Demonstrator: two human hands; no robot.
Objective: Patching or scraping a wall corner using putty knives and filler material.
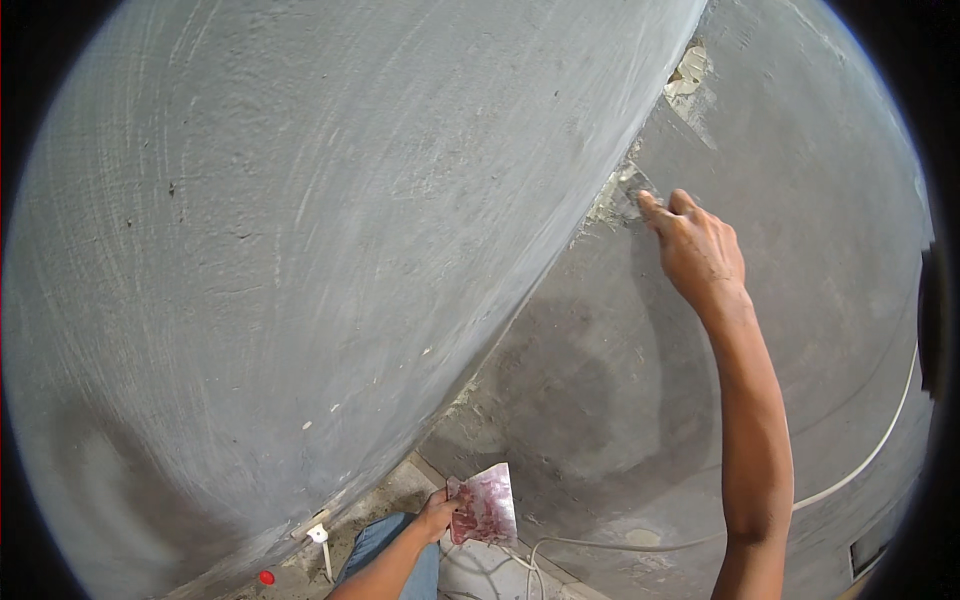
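Observation:
My right hand (pixel 702 250) is raised to the corner between two grey walls, its fingers closed round a small putty knife. The thin blade of the putty knife (pixel 632 182) lies against the right wall by the corner, and the fingers cover its handle. Wet-looking pale filler (pixel 605 205) is smeared around the blade. Higher up the same corner is a thicker, rough patch of cream filler (pixel 690 68). Low in front of me, my left hand (pixel 436 517) grips a flat, wide metal plate (pixel 486 507) with reddish-brown stains, by its left edge.
The left wall (pixel 300 200) is scratched and leans large across the view. A pale cable (pixel 850 475) runs along the right wall (pixel 820 250) and loops down near the floor. A white fitting (pixel 318 535) and a small red object (pixel 266 577) are at the bottom left.

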